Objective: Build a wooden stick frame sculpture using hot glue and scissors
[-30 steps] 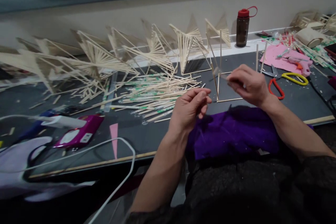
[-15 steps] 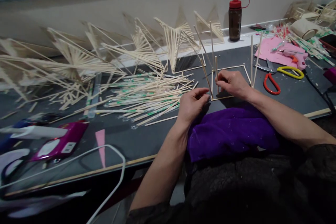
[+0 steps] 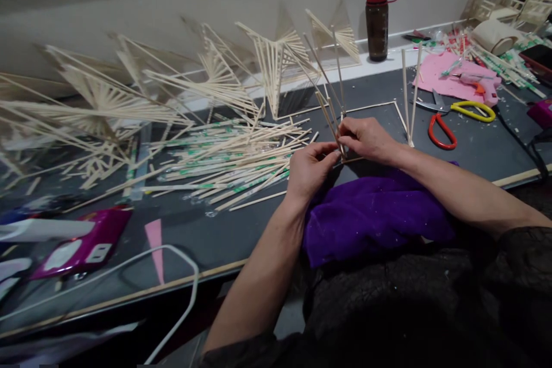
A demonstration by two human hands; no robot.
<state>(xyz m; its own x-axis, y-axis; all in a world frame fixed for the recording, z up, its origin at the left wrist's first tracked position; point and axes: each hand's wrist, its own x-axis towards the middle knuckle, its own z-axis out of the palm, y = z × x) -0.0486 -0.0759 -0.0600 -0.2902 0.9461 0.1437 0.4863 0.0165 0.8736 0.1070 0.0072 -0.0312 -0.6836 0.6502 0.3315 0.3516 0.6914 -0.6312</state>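
Observation:
My right hand [image 3: 368, 139] pinches a thin wooden stick [image 3: 333, 115] held nearly upright. Its lower end is at the near left corner of a rectangular stick frame [image 3: 371, 107] lying on the table. A second stick leans beside it at that corner. My left hand [image 3: 307, 169] is closed at the foot of these sticks, thumb and forefinger together around the corner; the exact contact is partly hidden. Pairs of tilted sticks [image 3: 413, 98] also rise from other corners of the frame. Purple cloth [image 3: 375, 215] lies just below my hands.
Loose sticks [image 3: 241, 164], some in wrappers, are heaped left of my hands. Twisted stick models [image 3: 276, 63] line the wall beside a red-capped bottle [image 3: 377, 29]. At right lie cutters with red and yellow handles [image 3: 444, 132] and a glue gun [image 3: 480, 83] on pink material.
My right hand has moved left, bringing its stick against the leaning stick at the near left corner. My left hand's fingers have closed in at the foot. The view has shifted slightly.

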